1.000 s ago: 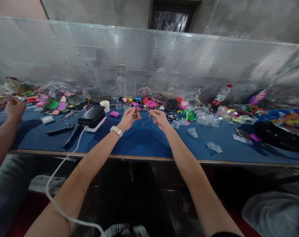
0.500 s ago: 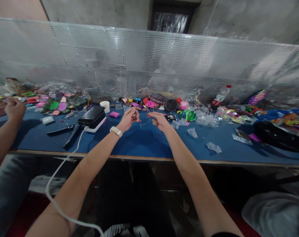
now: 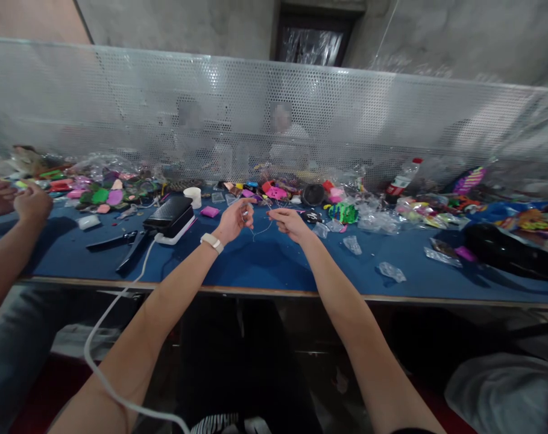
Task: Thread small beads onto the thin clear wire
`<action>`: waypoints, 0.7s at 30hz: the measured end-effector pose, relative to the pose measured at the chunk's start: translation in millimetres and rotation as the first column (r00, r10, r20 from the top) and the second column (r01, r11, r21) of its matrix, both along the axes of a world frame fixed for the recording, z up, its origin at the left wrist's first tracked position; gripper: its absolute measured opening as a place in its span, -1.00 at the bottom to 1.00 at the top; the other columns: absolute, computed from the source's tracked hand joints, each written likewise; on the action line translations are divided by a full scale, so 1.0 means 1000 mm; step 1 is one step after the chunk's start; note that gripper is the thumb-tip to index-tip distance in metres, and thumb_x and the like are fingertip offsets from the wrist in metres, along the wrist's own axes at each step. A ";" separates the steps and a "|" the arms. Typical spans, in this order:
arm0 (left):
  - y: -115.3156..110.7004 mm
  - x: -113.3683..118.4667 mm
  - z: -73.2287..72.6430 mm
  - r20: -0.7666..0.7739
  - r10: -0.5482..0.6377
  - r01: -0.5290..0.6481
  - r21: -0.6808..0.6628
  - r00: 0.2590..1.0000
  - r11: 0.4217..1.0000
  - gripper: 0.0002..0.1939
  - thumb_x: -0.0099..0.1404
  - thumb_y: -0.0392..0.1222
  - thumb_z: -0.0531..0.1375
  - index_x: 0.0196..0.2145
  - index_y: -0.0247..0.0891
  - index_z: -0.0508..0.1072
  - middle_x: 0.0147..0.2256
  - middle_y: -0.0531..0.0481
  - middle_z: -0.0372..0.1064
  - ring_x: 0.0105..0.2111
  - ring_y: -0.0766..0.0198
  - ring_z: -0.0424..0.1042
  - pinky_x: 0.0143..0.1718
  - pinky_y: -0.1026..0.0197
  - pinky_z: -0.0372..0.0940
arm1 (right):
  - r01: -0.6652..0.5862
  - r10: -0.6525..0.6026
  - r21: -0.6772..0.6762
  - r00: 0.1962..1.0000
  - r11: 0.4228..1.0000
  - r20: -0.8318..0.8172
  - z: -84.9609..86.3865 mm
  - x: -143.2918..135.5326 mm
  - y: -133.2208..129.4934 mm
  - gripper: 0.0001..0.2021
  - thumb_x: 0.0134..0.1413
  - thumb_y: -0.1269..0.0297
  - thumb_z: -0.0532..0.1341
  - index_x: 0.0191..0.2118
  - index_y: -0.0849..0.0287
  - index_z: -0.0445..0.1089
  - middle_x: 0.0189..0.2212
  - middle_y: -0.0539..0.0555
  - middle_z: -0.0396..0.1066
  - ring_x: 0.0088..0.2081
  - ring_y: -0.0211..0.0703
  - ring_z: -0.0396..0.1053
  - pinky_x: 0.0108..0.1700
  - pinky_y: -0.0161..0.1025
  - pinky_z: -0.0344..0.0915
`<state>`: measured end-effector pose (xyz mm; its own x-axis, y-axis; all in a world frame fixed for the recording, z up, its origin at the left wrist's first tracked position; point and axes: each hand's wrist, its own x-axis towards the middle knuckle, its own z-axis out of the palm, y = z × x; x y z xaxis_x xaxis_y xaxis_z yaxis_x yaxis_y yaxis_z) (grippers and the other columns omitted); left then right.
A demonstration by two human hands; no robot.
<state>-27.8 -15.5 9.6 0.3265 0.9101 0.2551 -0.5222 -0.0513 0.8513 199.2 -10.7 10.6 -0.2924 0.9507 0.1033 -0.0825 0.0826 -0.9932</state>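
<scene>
We note both hands raised just above the bench [image 3: 264,268], near each other but not touching, a fine pale thread [image 3: 263,230] sagging in the gap between them. The right hand [image 3: 290,223] has thumb and forefinger pinched together on what we take to be the thread's end, a speck of red at the tips; we judge the fingertip grip suits something so thin. The left hand [image 3: 236,220] is turned with fingers curled round something small and shiny; we cannot tell what it is, nor how firmly it is gripped. Holding the thread aloft probably keeps it off the surface and in plain sight, and the slack perhaps gives the fingers play. Just left of the left hand lies a pink packet [image 3: 210,212], with a white cup-like piece [image 3: 193,196] beyond it and a black device [image 3: 169,213] farther left, likely set aside to spare the hands room. Clear plastic scraps [image 3: 352,244] lie to the right of the right hand. Beyond both hands, coloured oddments bank up toward a perforated screen [image 3: 237,81], which may serve to stop them going over the far edge. Well left, a co-worker's hands [image 3: 33,204] are also raised.
</scene>
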 end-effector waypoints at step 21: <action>-0.012 0.003 0.001 -0.187 -0.275 0.284 0.024 0.943 0.958 -0.74 0.48 0.03 0.26 -0.04 -0.19 0.47 -0.60 0.29 0.04 -0.75 0.48 -0.02 -0.50 0.19 0.49 | 0.054 -0.029 0.238 0.994 0.970 -0.109 0.010 0.001 0.000 -0.54 -0.09 -0.15 0.53 -0.27 0.16 0.58 -0.60 -0.09 0.34 -0.67 -0.47 -0.10 -0.61 -0.34 -0.21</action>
